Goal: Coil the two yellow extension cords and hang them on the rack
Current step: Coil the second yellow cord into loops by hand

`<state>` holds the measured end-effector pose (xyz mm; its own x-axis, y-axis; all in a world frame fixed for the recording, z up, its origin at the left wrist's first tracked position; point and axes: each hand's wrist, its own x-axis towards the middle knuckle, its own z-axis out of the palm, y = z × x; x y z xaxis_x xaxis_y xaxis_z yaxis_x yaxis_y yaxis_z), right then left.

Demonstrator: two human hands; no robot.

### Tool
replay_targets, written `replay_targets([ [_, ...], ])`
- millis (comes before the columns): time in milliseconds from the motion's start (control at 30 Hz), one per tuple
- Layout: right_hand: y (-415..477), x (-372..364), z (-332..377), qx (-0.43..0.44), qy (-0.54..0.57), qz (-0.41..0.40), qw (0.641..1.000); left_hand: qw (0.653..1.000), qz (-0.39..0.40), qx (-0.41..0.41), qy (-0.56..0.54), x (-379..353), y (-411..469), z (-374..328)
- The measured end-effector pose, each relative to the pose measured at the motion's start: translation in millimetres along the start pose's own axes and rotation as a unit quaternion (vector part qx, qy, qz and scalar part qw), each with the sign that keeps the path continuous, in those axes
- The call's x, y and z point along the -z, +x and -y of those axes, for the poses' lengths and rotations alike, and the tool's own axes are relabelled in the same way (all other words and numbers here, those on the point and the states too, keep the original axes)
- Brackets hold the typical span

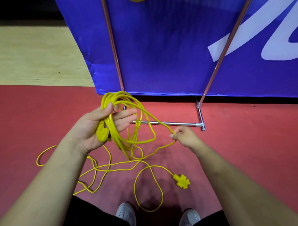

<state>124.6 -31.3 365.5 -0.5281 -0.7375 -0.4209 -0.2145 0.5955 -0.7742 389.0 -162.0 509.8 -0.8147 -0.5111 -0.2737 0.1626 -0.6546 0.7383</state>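
Observation:
My left hand holds a bundle of several loops of a yellow extension cord, thumb over the loops, with the yellow plug lying in the palm. One strand runs from the coil to my right hand, which pinches it at about waist height. The remaining cord lies in loose tangles on the red floor, ending in a yellow cross-shaped socket block. The rack's metal base bar and two upright poles stand just ahead. A bit of yellow shows at the top edge.
A blue banner with white lettering stands behind the rack. Wooden flooring lies at the left beyond the red mat. My two grey shoes are at the bottom, near a cord loop.

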Motion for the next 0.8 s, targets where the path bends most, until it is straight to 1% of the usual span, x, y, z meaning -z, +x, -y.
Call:
replay_targets([
  [33,1,-3,-1,-0.044,0.094,-0.007,0.995,1.000,-0.020,-0.004,0.007,0,2,0],
  [67,-1,-4,1,-0.087,0.178,-0.004,0.980,0.999,-0.039,-0.009,0.024,1,3,1],
  [100,-2,-5,4,-0.111,0.232,0.000,0.966,0.997,-0.051,-0.014,0.050,1,5,2],
  [133,-2,-6,7,-0.110,0.240,0.003,0.964,0.995,-0.063,-0.023,0.073,0,7,3],
  [167,-2,-5,12,-0.089,0.219,0.000,0.972,0.993,-0.076,-0.035,0.087,0,8,5],
  [200,-2,-5,19,-0.051,0.175,-0.007,0.983,0.990,-0.092,-0.044,0.095,1,10,5],
  [267,-11,0,39,0.044,0.058,-0.017,0.997,0.986,-0.113,-0.047,0.111,2,11,4],
  [300,-17,5,51,0.085,-0.001,0.000,0.996,0.984,-0.119,-0.044,0.123,3,11,3],
  [333,-24,11,62,0.113,-0.056,0.042,0.991,0.982,-0.125,-0.036,0.136,3,11,3],
  [400,-45,21,85,0.137,-0.140,0.183,0.963,0.977,-0.138,-0.011,0.160,2,11,6],
  [433,-57,23,95,0.140,-0.159,0.254,0.944,0.977,-0.132,0.003,0.168,1,11,10],
  [467,-67,23,103,0.145,-0.152,0.306,0.929,0.977,-0.115,0.018,0.176,-1,11,15],
  [500,-74,22,109,0.155,-0.117,0.333,0.923,0.977,-0.088,0.038,0.189,-4,10,20],
  [533,-79,20,114,0.169,-0.066,0.336,0.924,0.976,-0.059,0.060,0.203,-7,10,25],
  [567,-81,18,118,0.182,-0.002,0.322,0.929,0.973,-0.033,0.076,0.215,-12,9,30],
  [633,-78,16,121,0.195,0.134,0.267,0.934,0.970,-0.001,0.093,0.224,-18,8,33],
  [700,-68,19,117,0.193,0.243,0.239,0.920,0.971,0.028,0.097,0.215,-21,8,30],
  [733,-63,21,112,0.191,0.265,0.240,0.914,0.974,0.039,0.097,0.200,-21,8,27],
  [767,-57,24,104,0.189,0.260,0.242,0.915,0.979,0.041,0.096,0.177,-20,7,25],
  [800,-53,28,95,0.184,0.231,0.247,0.923,0.984,0.036,0.095,0.146,-19,7,23],
])
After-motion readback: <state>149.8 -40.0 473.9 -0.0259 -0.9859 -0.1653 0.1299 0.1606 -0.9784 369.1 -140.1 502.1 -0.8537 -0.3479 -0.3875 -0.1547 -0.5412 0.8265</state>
